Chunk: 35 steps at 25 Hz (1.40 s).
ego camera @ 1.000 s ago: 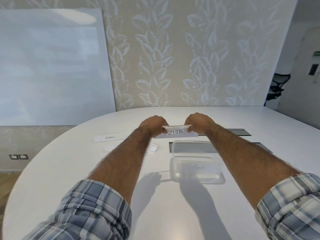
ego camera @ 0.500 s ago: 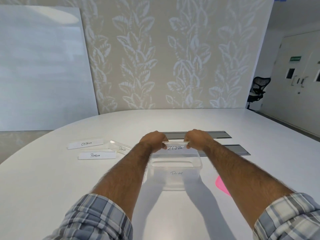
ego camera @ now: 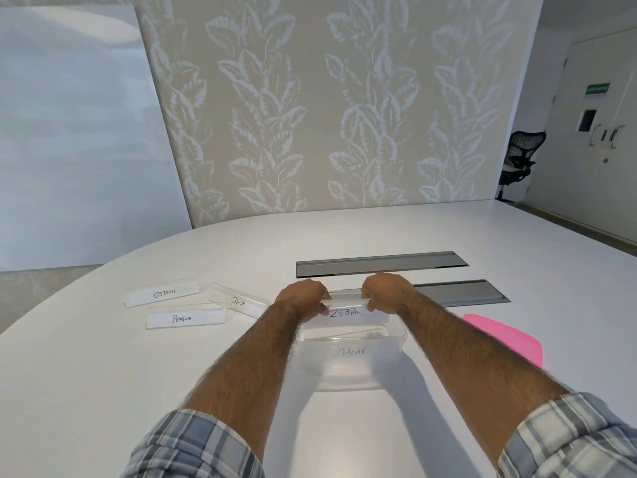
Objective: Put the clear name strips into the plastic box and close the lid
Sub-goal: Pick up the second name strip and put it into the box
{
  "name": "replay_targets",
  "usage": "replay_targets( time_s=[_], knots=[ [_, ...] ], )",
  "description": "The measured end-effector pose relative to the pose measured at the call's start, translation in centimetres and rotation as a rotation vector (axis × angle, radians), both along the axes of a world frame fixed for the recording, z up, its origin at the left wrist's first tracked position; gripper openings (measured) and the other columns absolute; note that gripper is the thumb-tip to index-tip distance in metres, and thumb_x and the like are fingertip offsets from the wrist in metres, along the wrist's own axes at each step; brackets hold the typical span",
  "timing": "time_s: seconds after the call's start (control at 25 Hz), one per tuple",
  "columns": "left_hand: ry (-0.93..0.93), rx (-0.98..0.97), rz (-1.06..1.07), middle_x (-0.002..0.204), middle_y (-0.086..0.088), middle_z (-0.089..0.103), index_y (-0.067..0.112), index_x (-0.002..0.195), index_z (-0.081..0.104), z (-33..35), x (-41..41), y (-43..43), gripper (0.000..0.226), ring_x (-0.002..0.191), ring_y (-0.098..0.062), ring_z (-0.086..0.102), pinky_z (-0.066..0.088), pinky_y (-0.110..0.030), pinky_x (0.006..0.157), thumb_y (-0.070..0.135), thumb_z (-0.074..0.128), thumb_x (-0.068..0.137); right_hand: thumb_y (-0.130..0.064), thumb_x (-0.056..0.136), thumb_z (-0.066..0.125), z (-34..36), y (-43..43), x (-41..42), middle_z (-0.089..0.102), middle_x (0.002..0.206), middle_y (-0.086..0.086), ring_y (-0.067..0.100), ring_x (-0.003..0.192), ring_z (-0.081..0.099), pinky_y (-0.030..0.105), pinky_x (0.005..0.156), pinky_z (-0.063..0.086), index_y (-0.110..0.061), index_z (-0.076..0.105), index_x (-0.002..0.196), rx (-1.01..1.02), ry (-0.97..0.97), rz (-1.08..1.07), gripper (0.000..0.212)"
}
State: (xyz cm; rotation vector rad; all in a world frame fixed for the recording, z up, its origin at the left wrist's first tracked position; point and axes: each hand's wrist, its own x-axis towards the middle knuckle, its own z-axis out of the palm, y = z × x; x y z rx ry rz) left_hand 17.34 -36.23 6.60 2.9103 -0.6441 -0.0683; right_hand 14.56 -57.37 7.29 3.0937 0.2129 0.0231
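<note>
While my left hand (ego camera: 303,296) and right hand (ego camera: 387,291) pinch the ZEBRA strip (ego camera: 344,310) over the plastic box (ego camera: 348,367), three strips (ego camera: 182,317) lie on the white table (ego camera: 103,374) before leaf-patterned wallpaper (ego camera: 310,115).

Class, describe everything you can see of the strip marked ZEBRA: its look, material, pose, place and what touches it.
The ZEBRA strip is a long, narrow holder of clear plastic with a white paper insert, the name handwritten in dark capitals. It is held level, lengthwise left to right, its lettered face towards the camera, over the far edge of the open plastic box. The left hand pinches its left end and the right hand its right end. Whether it touches the box cannot be told.
</note>
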Motion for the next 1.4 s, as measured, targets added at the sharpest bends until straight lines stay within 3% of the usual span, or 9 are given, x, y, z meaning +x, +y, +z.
replay_targets(
  time_s=[0.48,0.8,1.0,1.2,1.4],
  knots=[
    [0.067,0.118,-0.047,0.119,0.000,0.071,0.025,0.120,0.071,-3.4,2.3,-1.7,0.037,0.110,-0.023,0.064,0.050,-0.033,0.091,0.029,0.076,0.083,-0.019,0.085,0.068,-4.4,-0.3,1.8,0.069,0.116,0.008,0.028,0.106,0.064,0.040,0.089,0.054,-0.012,0.068,0.114,-0.109,0.113,0.011,0.030],
    [0.056,0.209,-0.031,0.122,-0.007,0.068,0.020,0.122,0.069,-4.6,2.8,-2.3,0.040,0.113,-0.028,0.063,0.042,-0.031,0.080,0.026,0.077,0.083,-0.012,0.084,0.066,-4.6,0.7,2.0,0.069,0.112,0.010,0.029,0.102,0.066,0.035,0.082,0.052,-0.010,0.067,0.112,-0.172,0.088,0.023,0.028],
    [0.054,0.232,-0.019,0.126,-0.008,0.066,0.016,0.125,0.066,-5.2,2.7,-2.6,0.040,0.115,-0.029,0.062,0.043,-0.030,0.082,0.024,0.074,0.086,-0.008,0.086,0.058,-5.0,1.0,1.9,0.070,0.113,0.009,0.029,0.102,0.067,0.035,0.083,0.052,-0.010,0.066,0.114,-0.182,0.062,0.020,0.029],
    [0.044,0.186,-0.039,0.129,-0.004,0.065,0.017,0.127,0.065,-4.9,2.1,-2.2,0.042,0.118,-0.026,0.061,0.048,-0.034,0.092,0.034,0.070,0.089,-0.017,0.085,0.064,-4.6,1.5,1.9,0.070,0.112,0.006,0.026,0.101,0.066,0.037,0.086,0.055,-0.012,0.067,0.115,-0.146,0.082,0.020,0.030],
    [-0.070,0.018,-0.058,0.130,-0.002,0.065,0.025,0.125,0.065,-2.6,1.0,0.4,0.036,0.117,-0.025,0.061,0.050,-0.037,0.097,0.042,0.055,0.094,-0.028,0.086,0.062,-2.2,2.3,1.6,0.068,0.114,0.004,0.024,0.102,0.064,0.040,0.089,0.054,-0.015,0.066,0.111,-0.061,0.001,0.025,0.028]
  ],
)
